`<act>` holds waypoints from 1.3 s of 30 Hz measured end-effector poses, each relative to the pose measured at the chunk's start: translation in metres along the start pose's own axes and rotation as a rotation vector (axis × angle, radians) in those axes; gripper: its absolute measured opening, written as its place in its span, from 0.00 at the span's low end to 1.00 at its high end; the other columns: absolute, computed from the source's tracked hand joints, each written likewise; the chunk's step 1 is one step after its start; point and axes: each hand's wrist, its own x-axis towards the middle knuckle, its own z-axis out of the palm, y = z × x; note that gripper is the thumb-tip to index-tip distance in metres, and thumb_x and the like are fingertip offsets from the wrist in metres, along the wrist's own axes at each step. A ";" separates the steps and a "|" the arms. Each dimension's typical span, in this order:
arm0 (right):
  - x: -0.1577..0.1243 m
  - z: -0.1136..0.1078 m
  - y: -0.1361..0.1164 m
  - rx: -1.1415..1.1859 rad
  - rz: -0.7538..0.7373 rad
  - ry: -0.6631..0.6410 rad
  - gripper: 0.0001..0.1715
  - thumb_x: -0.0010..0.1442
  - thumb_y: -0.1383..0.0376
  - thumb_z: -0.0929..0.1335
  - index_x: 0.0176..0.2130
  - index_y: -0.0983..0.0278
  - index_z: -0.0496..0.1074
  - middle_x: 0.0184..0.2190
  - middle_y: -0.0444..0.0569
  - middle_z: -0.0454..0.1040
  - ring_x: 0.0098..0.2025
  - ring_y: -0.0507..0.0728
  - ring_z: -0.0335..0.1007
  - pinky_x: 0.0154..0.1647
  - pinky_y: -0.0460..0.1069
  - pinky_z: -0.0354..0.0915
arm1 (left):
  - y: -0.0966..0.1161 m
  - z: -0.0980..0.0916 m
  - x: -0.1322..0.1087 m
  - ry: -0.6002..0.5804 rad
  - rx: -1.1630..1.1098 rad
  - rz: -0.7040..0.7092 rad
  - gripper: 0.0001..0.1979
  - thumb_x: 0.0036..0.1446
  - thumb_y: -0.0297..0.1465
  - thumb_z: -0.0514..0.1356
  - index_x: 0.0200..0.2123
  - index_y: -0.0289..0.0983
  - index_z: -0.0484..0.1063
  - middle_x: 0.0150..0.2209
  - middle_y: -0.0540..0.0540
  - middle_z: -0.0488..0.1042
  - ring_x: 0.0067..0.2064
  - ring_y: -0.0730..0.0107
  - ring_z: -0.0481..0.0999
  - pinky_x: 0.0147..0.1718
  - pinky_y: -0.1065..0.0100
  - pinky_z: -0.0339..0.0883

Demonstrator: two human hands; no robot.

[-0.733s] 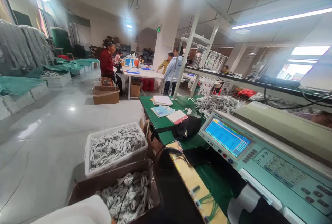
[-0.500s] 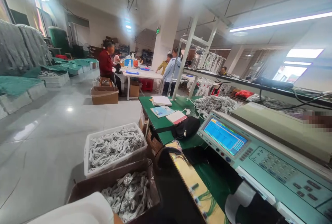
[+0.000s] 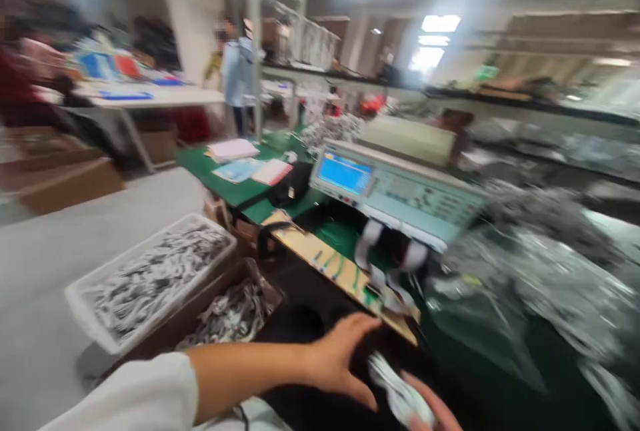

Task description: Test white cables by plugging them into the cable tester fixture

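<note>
Left hand (image 3: 340, 361): fingers spread and open, thumb apart from the rest; white sleeve on the forearm; held low in front of the body, just beside the white cable bundle, contact not clear through the blur.
Right hand (image 3: 433, 411): only a few fingers show at the bottom edge; they curl under and around the white cable bundle, gripping it.
White cable bundle (image 3: 400, 398): one, coiled, at the bottom of the view between the two hands, near the front edge of the green bench (image 3: 210, 168).
Test machine (image 3: 395, 191): one, pale green, blue screen lit, standing on the bench well beyond the hands.
Yellow board (image 3: 325, 261): one, along the bench front, with small sockets and green wires.
White crate (image 3: 150, 278): one, full of coiled cables, on the floor to the left.
Cardboard box (image 3: 225, 311): one, also holding cables, just beside the crate.
Black pouch (image 3: 293, 184): one, on the bench left of the machine.
Notebooks and papers (image 3: 245, 161): three, flat on the bench.
Clear bags (image 3: 545, 271): a blurred heap at right; count cannot be told.
People in the background: two or more, too blurred to count.
</note>
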 end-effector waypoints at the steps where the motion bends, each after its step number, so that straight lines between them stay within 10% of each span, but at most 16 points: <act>1: -0.007 -0.001 0.002 0.060 0.040 -0.064 0.15 0.51 0.58 0.65 0.39 0.62 0.69 0.37 0.48 0.71 0.37 0.56 0.67 0.38 0.51 0.64 | 0.002 -0.001 -0.002 0.005 0.029 0.024 0.40 0.30 0.41 0.66 0.50 0.40 0.59 0.46 0.41 0.65 0.48 0.57 0.61 0.49 0.58 0.52; 6: 0.008 0.019 -0.001 0.423 0.184 -0.228 0.18 0.51 0.57 0.65 0.40 0.65 0.68 0.23 0.45 0.70 0.24 0.52 0.64 0.25 0.46 0.60 | -0.012 -0.009 -0.009 -0.080 -0.296 -0.240 0.19 0.44 0.40 0.59 0.39 0.36 0.68 0.33 0.45 0.69 0.35 0.67 0.67 0.35 0.68 0.59; 18: 0.012 0.049 0.009 0.091 0.102 -0.134 0.12 0.54 0.59 0.62 0.29 0.65 0.67 0.18 0.41 0.62 0.18 0.48 0.54 0.19 0.43 0.54 | -0.042 -0.011 0.001 0.082 -1.017 -0.648 0.21 0.47 0.44 0.54 0.36 0.31 0.68 0.29 0.45 0.70 0.28 0.75 0.67 0.27 0.74 0.57; 27: -0.012 0.045 -0.008 -0.593 -0.312 -0.305 0.14 0.54 0.64 0.64 0.42 0.57 0.67 0.34 0.48 0.71 0.35 0.57 0.65 0.32 0.47 0.58 | -0.040 -0.006 -0.001 0.077 -0.993 -0.742 0.18 0.46 0.41 0.56 0.30 0.30 0.70 0.26 0.45 0.71 0.27 0.72 0.67 0.27 0.73 0.58; 39: -0.008 0.043 0.014 0.136 0.107 0.062 0.14 0.52 0.58 0.64 0.25 0.66 0.70 0.16 0.42 0.66 0.21 0.52 0.61 0.21 0.44 0.57 | -0.031 0.001 -0.006 0.064 -0.274 -0.328 0.12 0.47 0.39 0.56 0.29 0.36 0.70 0.30 0.48 0.66 0.33 0.72 0.65 0.32 0.72 0.57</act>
